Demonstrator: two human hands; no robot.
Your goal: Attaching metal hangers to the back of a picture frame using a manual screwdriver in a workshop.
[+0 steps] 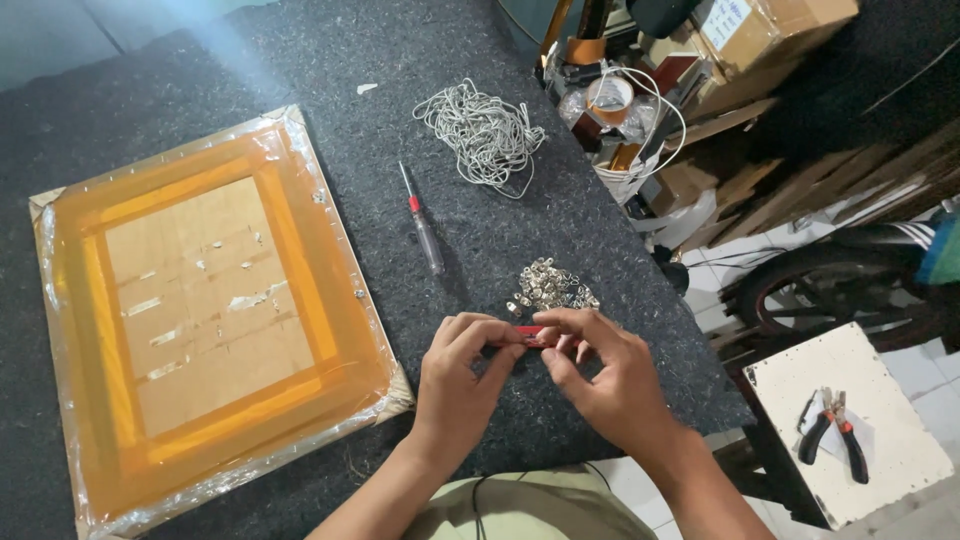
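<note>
Both hands pinch 1 small red strip (pixel 530 334): left hand (pixel 462 372) & right hand (pixel 600 370), grip tight. It may slip, hit the pile of little silver metal clips (pixel 553 287) and scatter them off the dark felt tabletop (pixel 480 230).

A small red piece (pixel 530 333) is sitting level just below the frame's centre, pinched at both ends by fingertips, mostly hidden, hovering just above the dark felt table (pixel 300 70).
</note>
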